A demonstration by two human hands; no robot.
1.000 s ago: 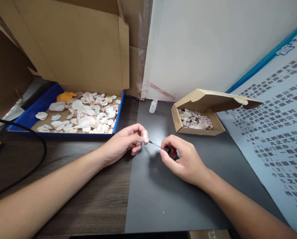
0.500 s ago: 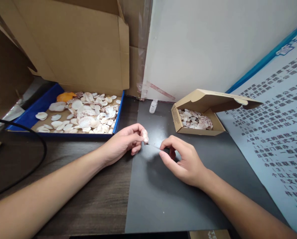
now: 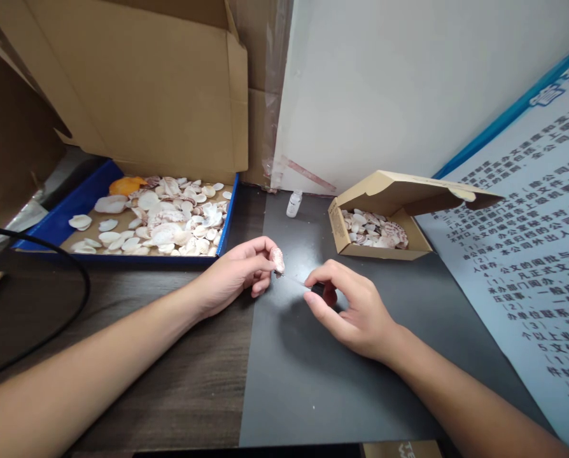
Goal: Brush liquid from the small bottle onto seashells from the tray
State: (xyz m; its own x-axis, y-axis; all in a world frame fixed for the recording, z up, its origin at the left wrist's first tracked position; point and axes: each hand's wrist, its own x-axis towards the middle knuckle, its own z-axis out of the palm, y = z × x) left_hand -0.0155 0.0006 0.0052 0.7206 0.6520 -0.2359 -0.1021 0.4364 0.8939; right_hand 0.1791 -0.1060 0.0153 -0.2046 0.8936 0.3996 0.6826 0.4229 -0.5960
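Between thumb and fingers, my left hand (image 3: 246, 267) holds a pinkish-white speckled shell (image 3: 277, 260) upright over the edge of the grey mat. My right hand (image 3: 349, 305) pinches the black cap (image 3: 318, 289) of a thin applicator brush. Its slender clear stem (image 3: 296, 282) points left, with the tip by the lower edge of the shell; whether it touches cannot be made out. Behind the hands, a small clear bottle (image 3: 294, 203) with a white label stands uncapped on the mat.
A blue-edged box (image 3: 230, 216) of pale shells lies at left, its cardboard lid raised. At right sits a small cardboard box (image 3: 384, 253) with shells under a half-open lid. A black cable (image 3: 86, 280) loops at far left; a printed sheet (image 3: 518, 254) leans right.
My right hand and the applicator have shifted very slightly left. The shell is tilted a little differently in my left hand, which has stayed in place.
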